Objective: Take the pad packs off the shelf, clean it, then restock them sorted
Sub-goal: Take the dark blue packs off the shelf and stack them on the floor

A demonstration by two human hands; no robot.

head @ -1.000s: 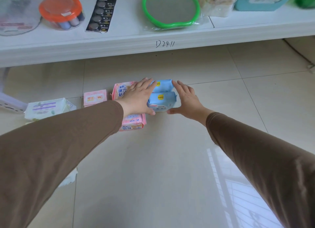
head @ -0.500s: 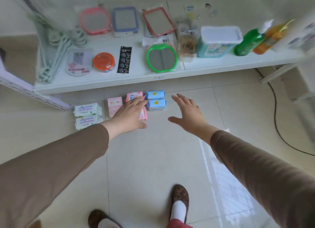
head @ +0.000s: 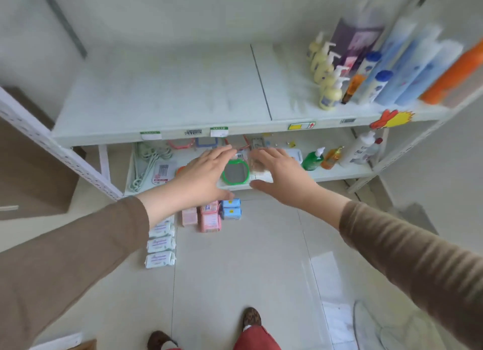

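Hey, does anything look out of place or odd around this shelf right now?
The pad packs lie in rows on the floor tiles in front of the rack, not on a shelf. The upper shelf is bare on its left part, with bottles crowded at its right end. Both hands are open and hold nothing. Nothing looks spilled or damaged.

1. Left hand (head: 202, 175): palm down, fingers straight and together, thumb spread, holding nothing.
2. Right hand (head: 279, 173): palm down, fingers extended, thumb out to the left, holding nothing.
3. Both arms in brown long sleeves reach forward, hands near each other, not touching.
4. Feet in patterned shoes at near edge.
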